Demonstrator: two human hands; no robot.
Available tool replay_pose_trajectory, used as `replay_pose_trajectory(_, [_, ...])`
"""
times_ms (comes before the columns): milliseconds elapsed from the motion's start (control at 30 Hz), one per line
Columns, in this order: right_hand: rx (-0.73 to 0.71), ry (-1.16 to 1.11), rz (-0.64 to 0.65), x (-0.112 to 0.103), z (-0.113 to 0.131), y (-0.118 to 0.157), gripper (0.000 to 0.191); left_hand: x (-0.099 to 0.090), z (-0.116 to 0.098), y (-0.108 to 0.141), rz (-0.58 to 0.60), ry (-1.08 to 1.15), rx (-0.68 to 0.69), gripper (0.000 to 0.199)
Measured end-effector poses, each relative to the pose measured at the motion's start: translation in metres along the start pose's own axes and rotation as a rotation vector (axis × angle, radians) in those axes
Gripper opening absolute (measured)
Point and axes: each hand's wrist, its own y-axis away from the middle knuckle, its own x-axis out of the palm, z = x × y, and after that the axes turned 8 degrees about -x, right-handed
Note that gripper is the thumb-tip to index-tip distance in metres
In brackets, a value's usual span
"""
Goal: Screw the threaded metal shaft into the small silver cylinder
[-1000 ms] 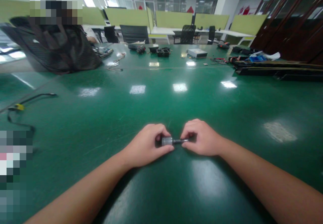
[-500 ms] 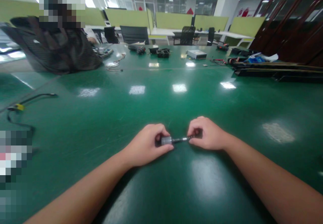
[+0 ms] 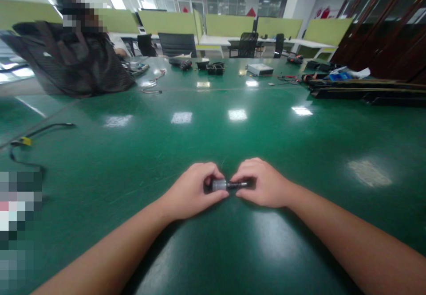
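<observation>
My left hand [image 3: 193, 193] is closed on a short silver-grey cylinder [image 3: 219, 185] with a dark rear end, held low over the green table. A thin metal rod [image 3: 245, 183] extends from the cylinder to the right. Around the rod sits a small dark coil spring [image 3: 237, 185], close to the cylinder. The thumb and fingers of my right hand [image 3: 261, 183] curl about the spring, with the rod's far end reaching toward the palm. Fingertips of both hands are close together. Exact contact between my right fingers and the spring is hard to see.
The green table [image 3: 199, 144] reflects ceiling lights. A dark bag [image 3: 83, 71] stands at the back left, with a person behind it. A black cable [image 3: 49, 128] lies left. Dark parts [image 3: 213, 67], a silver box [image 3: 259, 69] and long black strips [image 3: 369, 93] lie farther back.
My right hand has moved left toward my left hand, bringing the spring along the rod up to the cylinder. My left hand and the cylinder have stayed nearly still.
</observation>
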Motion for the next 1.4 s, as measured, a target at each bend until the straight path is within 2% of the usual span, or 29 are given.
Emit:
replay_pose_trajectory(100, [-0.003, -0.01, -0.004, 0.0015, 0.0011, 0.0001, 0.021, 0.0003, -0.0002, 0.0004, -0.005, -0.002, -0.004, 0.025])
replay_pose_trajectory(300, [0.013, 0.011, 0.007, 0.002, -0.0004, 0.0002, 0.015, -0.0017, -0.0025, 0.0007, -0.002, 0.01, 0.003, 0.03])
replay_pose_trajectory(467, [-0.006, 0.018, 0.019, 0.0021, -0.0003, -0.0007, 0.011, -0.0015, -0.0029, 0.0004, 0.004, 0.028, -0.022, 0.023])
replay_pose_trajectory(800, [-0.014, 0.038, -0.002, 0.0073, 0.003, -0.0009, 0.016, 0.0006, -0.001, -0.0001, -0.005, -0.005, -0.02, 0.022])
replay_pose_trajectory(1400, [-0.018, 0.037, -0.008, 0.0091, 0.0026, -0.0016, 0.013, 0.001, 0.0, -0.0001, -0.009, -0.011, -0.005, 0.022])
